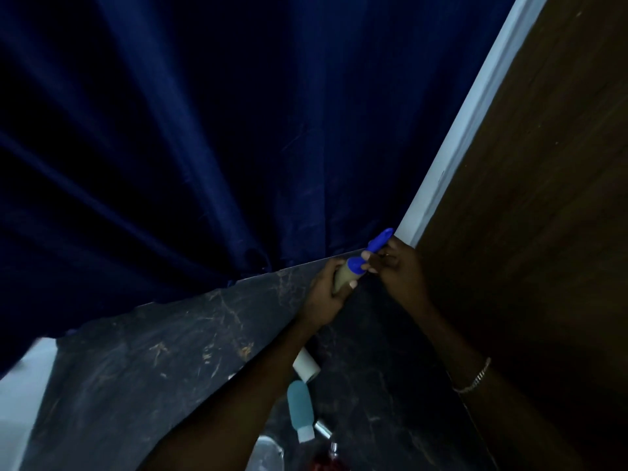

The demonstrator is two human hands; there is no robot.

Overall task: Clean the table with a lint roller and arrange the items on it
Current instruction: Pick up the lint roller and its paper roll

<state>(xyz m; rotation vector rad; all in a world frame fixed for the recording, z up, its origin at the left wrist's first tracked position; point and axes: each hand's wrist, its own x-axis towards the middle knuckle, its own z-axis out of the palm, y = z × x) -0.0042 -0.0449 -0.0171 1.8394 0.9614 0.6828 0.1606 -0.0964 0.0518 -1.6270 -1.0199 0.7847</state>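
Observation:
A lint roller (365,258) with a blue handle and a pale roll is held above the far corner of the dark marbled table (170,362). My left hand (324,294) wraps around the roll end. At the blue handle, my right hand (397,270) pinches it with the fingers. A teal bottle with a white cap (299,409) lies on the table under my left forearm. Just beyond it lies a white cylinder (306,365), partly hidden by the arm.
A dark blue curtain (204,130) hangs behind the table. To the right stands a brown wooden panel (526,232) with a white edge strip (452,154). A clear glass item (268,453) and a red item (326,458) sit at the bottom edge.

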